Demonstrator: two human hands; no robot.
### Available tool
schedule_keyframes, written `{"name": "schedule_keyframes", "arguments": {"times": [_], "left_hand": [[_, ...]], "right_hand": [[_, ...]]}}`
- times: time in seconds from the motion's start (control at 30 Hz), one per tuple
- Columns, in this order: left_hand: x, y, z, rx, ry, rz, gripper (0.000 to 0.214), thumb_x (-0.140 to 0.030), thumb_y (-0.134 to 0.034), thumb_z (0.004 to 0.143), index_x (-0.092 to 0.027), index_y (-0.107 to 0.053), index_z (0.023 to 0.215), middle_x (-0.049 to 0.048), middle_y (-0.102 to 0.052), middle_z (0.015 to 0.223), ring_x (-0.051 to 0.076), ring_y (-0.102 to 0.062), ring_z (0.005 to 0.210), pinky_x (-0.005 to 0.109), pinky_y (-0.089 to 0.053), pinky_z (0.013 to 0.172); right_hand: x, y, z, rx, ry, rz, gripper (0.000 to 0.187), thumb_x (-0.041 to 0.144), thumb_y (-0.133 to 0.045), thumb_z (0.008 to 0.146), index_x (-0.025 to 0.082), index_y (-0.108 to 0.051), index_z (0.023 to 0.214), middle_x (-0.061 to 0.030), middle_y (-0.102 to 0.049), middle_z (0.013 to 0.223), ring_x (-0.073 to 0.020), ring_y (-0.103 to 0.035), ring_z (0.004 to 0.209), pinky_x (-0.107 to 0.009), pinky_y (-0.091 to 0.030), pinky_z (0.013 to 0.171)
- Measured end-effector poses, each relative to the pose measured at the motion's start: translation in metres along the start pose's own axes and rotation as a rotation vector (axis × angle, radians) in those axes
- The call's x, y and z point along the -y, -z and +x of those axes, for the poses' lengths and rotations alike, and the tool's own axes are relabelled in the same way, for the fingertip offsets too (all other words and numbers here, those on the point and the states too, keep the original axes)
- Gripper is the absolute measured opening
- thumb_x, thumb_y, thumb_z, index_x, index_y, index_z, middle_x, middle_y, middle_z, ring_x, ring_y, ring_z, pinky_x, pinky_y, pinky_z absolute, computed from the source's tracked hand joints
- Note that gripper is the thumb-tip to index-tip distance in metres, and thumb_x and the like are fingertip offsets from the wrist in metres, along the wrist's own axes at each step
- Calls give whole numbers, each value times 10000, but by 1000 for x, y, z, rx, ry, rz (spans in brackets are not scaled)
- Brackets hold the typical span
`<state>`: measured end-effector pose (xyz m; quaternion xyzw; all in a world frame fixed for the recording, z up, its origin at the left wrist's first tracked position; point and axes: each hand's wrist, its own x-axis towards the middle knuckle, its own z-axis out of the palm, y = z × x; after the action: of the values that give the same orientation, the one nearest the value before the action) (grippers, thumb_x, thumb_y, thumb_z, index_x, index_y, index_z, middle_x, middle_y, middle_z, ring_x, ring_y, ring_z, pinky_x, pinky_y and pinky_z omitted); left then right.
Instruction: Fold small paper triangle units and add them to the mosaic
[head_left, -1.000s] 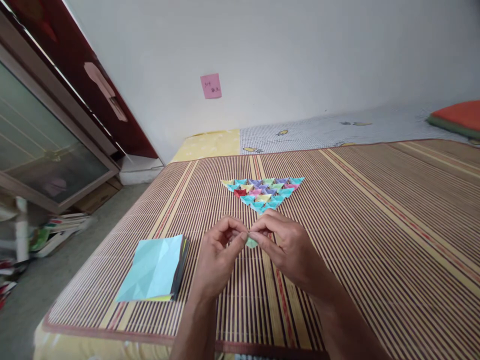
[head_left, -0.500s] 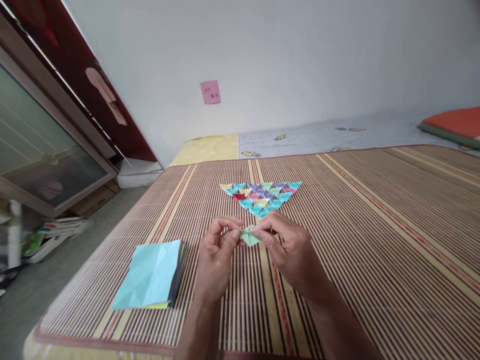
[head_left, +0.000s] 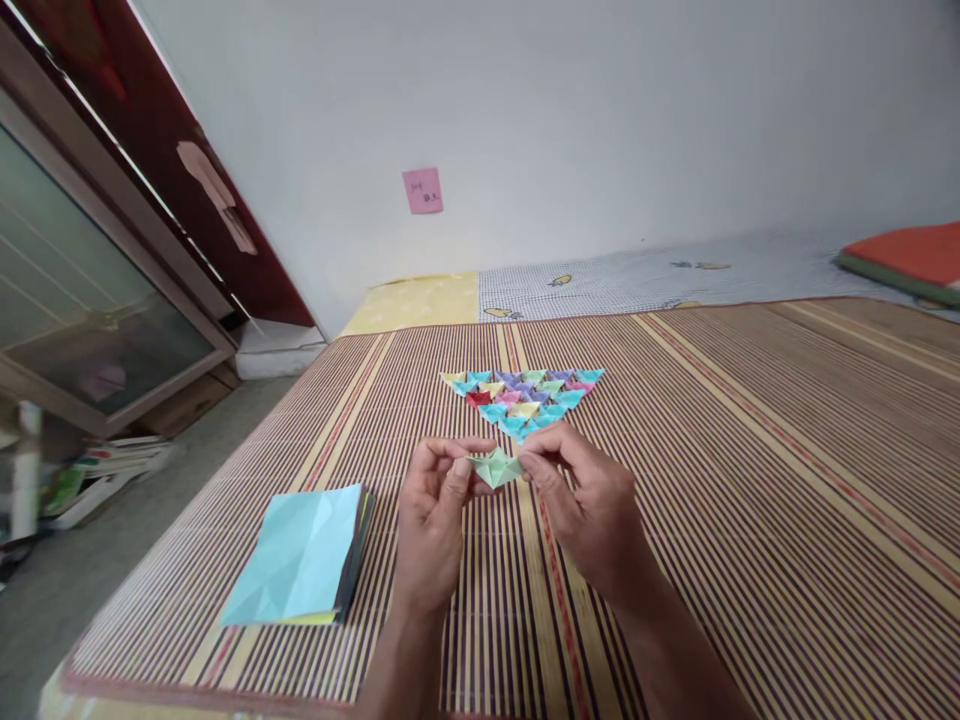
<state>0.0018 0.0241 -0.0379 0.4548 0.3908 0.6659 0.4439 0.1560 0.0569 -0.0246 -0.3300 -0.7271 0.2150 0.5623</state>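
Note:
A small pale green folded paper boat (head_left: 496, 468) is held up over the striped mat (head_left: 720, 500). My left hand (head_left: 435, 505) pinches its left tip between thumb and fingers. On the other side, my right hand (head_left: 581, 490) pinches the right tip the same way. Just beyond my hands lie several small folded paper boats (head_left: 525, 392) in blue, purple, yellow, pink, green and red, set in rows that form a triangle pointing toward me. To the left of my left hand rests a stack of square paper (head_left: 296, 560) with a creased light blue sheet on top.
A pink note (head_left: 423, 190) is stuck on the white wall (head_left: 600, 120). Behind the mat runs a checked and yellow cloth (head_left: 420, 300). Folded orange and green fabric (head_left: 907, 255) lies at the far right. Beyond the left edge are a glass-panelled door (head_left: 97, 300) and items on the floor.
My hands have drawn slightly apart, and the green paper has spread from a compact folded shape into a wider boat with both points showing. The view has tilted slightly.

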Motion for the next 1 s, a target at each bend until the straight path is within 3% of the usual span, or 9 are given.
{"name": "schedule_keyframes", "arguments": {"times": [0.2, 0.4, 0.6, 0.77, 1.0], "left_hand": [[-5, -5, -2, 20, 25, 53, 164, -312, -652, 968, -224, -640, 1106, 69, -687, 1212, 175, -669, 988, 292, -573, 805], [0, -3, -2, -10, 56, 44, 154, -341, -656, 962, -228, -700, 1056, 59, -719, 1137, 184, -675, 987, 308, -571, 830], [5, -4, 1, -90, 112, 8, 157, -349, -705, 927, -212, -701, 1004, 10, -714, 915, 123, -663, 830, 236, -542, 763], [5, -5, 2, -131, 159, -76, 173, -344, -738, 898, -204, -699, 993, 2, -723, 931, 100, -669, 815, 213, -543, 760], [1, -7, 5, -161, 233, -229, 192, -294, -767, 848, -175, -680, 971, -8, -713, 798, 106, -673, 737, 262, -586, 783]], "right_hand": [[-2, -3, -1, 12, 37, -42, 163, 124, -537, 999, 206, -585, 867, -13, -634, 802, -158, -622, 724, -288, -483, 661], [-5, -5, -2, 35, 86, -83, 180, 119, -515, 1012, 208, -572, 867, -21, -632, 807, -167, -617, 736, -302, -483, 676], [-5, -8, -2, 79, 144, -132, 190, 96, -495, 1021, 203, -573, 885, -35, -626, 832, -180, -636, 809, -310, -494, 721], [-6, -8, -2, 74, 105, -108, 183, 91, -505, 1017, 192, -577, 883, -40, -636, 852, -179, -628, 808, -313, -491, 734], [-7, -7, -2, 69, 63, -60, 165, 116, -501, 1021, 210, -565, 901, -26, -624, 849, -175, -615, 790, -312, -488, 712]]}}
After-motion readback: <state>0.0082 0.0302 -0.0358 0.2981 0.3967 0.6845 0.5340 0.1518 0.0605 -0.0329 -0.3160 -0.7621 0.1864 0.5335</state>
